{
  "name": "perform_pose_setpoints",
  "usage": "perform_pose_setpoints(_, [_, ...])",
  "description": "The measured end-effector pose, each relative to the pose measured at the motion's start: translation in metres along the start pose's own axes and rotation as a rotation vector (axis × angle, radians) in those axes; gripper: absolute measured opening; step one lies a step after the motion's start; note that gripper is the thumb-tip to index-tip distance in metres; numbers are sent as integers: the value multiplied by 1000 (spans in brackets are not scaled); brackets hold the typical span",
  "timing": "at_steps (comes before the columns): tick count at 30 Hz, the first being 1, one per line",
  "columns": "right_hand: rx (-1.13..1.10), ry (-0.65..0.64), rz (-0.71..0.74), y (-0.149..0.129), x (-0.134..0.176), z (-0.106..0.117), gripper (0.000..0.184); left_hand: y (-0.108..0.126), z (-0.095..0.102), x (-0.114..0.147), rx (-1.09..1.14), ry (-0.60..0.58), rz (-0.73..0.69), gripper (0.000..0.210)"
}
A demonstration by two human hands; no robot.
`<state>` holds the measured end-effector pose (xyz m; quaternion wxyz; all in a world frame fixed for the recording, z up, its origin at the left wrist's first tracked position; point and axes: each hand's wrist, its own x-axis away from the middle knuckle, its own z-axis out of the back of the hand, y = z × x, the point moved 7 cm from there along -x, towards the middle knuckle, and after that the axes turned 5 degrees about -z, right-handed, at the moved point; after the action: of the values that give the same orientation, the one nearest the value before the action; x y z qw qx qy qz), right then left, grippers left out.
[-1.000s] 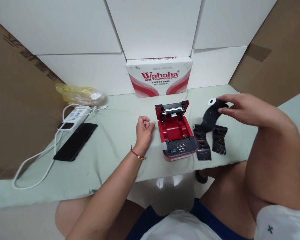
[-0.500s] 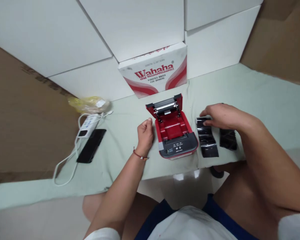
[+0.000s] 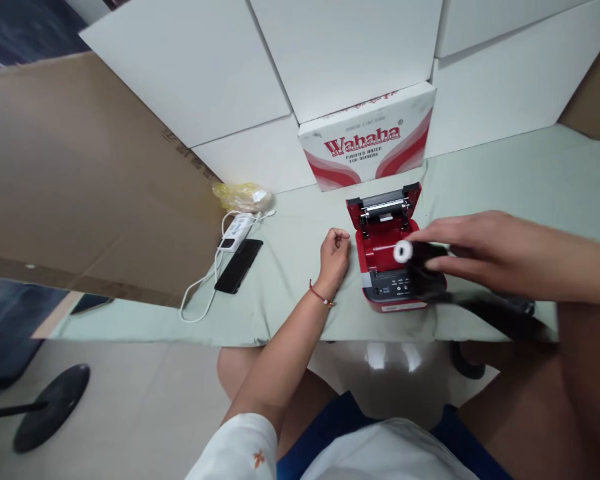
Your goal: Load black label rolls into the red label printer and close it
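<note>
A small red and black label printer [image 3: 395, 283] stands on the cloth-covered table with its lid raised and its red inner bay showing. Over the printer's right side, my right hand [image 3: 473, 250] grips a roll of black labels [image 3: 421, 267] between thumb and fingers. The roll's white core end faces left, and a loose black strip trails to the lower right, blurred by motion. To the printer's left, my left hand [image 3: 335, 257] rests on the table, its fingers curled in with nothing visible in them.
A Wahaha carton [image 3: 370, 140] stands behind the printer against white panels. Left of my hands lie a black phone-like slab [image 3: 239, 267], a white power strip [image 3: 237, 230] with its cord, and a yellowish plastic bag [image 3: 245, 196]. Another dark piece [image 3: 517, 303] lies partly hidden beneath my right forearm.
My right hand has lifted the label roll off the table and carried it left over the open printer. My left hand stays beside the printer. The view has swung left.
</note>
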<state>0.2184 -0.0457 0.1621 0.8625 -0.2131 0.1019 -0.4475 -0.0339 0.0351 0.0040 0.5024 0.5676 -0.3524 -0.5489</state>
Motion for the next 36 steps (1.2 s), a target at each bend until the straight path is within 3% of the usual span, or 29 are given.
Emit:
perform_pose_setpoints(1, [52,11,4,-14,-16,-11,38,-1,0,0,-5,-3,1,7])
perform_pose_setpoints(3, [198,-8,-123,-23,-45,-32,38,-2,0,1,-15,-8,5,7])
perform_pose_setpoints(6, [334,-62,-264,-16,-69,-46,38,-3,-1,1,-28,-22,9,5])
perform_pose_setpoints(8, [318,-109,-266,-6,-77,-49,40,-3,-2,1,-36,-37,7,8])
perform_pose_setpoints(12, [14,-168,-170,10,-80,-45,37,-1,-7,0,-40,-80,3,13])
perform_pose_setpoints(16, [-390,-246,-48,13,-64,-29,31,1,-11,0,-7,-121,4,17])
perform_pose_setpoints(19, [-445,-319,33,12,-48,-21,41,1,-12,1,10,-135,-1,20])
perform_pose_setpoints(22, [-312,-201,-16,18,-48,-21,41,2,-12,2,1,-143,-5,23])
perform_pose_setpoints(26, [67,3,-199,13,-63,-37,42,1,-13,3,-10,-153,6,27])
perform_pose_setpoints(30, [316,-36,-378,1,-73,-54,41,1,-13,4,-17,-160,7,26])
perform_pose_setpoints(36, [364,-18,-452,4,-84,-57,44,2,-14,4,-28,-172,1,20])
